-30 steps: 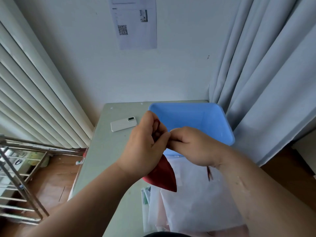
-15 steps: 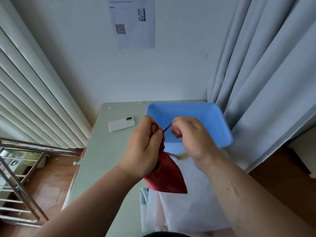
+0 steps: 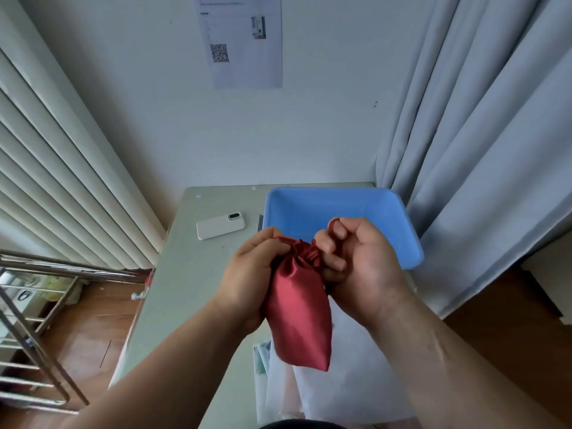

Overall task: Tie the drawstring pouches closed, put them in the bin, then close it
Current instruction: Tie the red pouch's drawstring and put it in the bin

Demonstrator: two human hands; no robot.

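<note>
A person holds a red satin drawstring pouch in the air with both hands, above the near half of a pale grey-green table and just in front of an open, light blue, rectangular plastic bin. The pouch hangs with its gathered neck uppermost and its pointed bottom corner lowest, clear of the tabletop.

The left hand wraps the left side of the pouch just below the neck. Its thumb lies across the puckered cloth at the top, and its fingers curl behind the fabric, out of sight. The right hand is curled close against the right side of the neck. Its fingers are bent tightly together, touching the bunched cloth, and a short loop of thin red drawstring cord shows above the forefinger, pinched in that hand. Whether the cord is knotted cannot be told, since the fingers cover it.

Below the pouch, thin white sheets lie stacked at the table's near edge. A white rectangular phone lies flat to the left of the bin, apart from it. A printed paper with a QR code is stuck to the wall behind. Pale grey curtains hang at the right, and a metal rack stands at the left.
</note>
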